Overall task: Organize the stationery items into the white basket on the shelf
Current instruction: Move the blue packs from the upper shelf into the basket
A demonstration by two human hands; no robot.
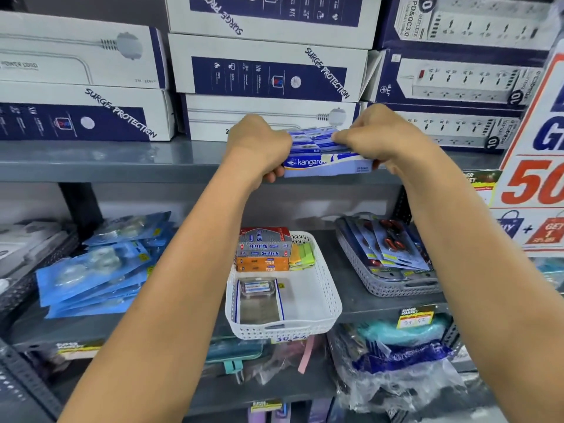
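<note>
A blue and white Kangaro box (328, 166) full of small blue packs rests at the front edge of the upper grey shelf (122, 161). My left hand (259, 145) grips its left end. My right hand (375, 138) pinches the packs at its right end. On the shelf below stands the white perforated basket (329, 297). Stacked Seltek and orange boxes (264, 250) fill its back, green and yellow pads (303, 254) sit beside them, and a flat clear pack (259, 297) lies at its front left.
White and navy surge-protector boxes (268, 74) are stacked behind the Kangaro box. A grey basket of carded scissors (387, 264) sits right of the white basket, blue blister packs (100, 267) to its left. A red and white sale sign (537, 154) hangs at right. Bagged goods fill the bottom shelf.
</note>
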